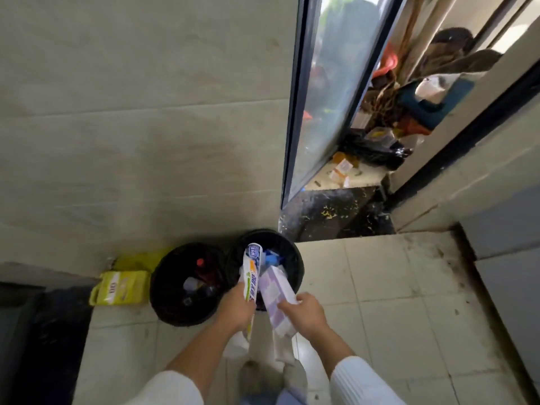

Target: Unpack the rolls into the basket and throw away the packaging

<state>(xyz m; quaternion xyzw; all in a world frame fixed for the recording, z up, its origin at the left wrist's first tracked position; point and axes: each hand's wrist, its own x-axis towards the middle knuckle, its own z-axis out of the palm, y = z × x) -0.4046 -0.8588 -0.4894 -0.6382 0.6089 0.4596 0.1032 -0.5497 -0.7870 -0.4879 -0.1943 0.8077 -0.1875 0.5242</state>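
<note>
White-sleeved arms reach toward twelve o'clock, the left hand (236,309) gripping a printed wrapper (252,276) and the right hand (304,312) clutching purple packaging (274,290), both angled over the right-hand black bin (295,258), apparently for dropping; no basket in view.

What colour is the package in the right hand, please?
Pale purple and white package, gripped by the right hand; head view.

Black bins (181,285), lilac-white wrapper (274,296) (checked, perhaps), yellow bag (119,287), white sleeves (359,381)
</note>
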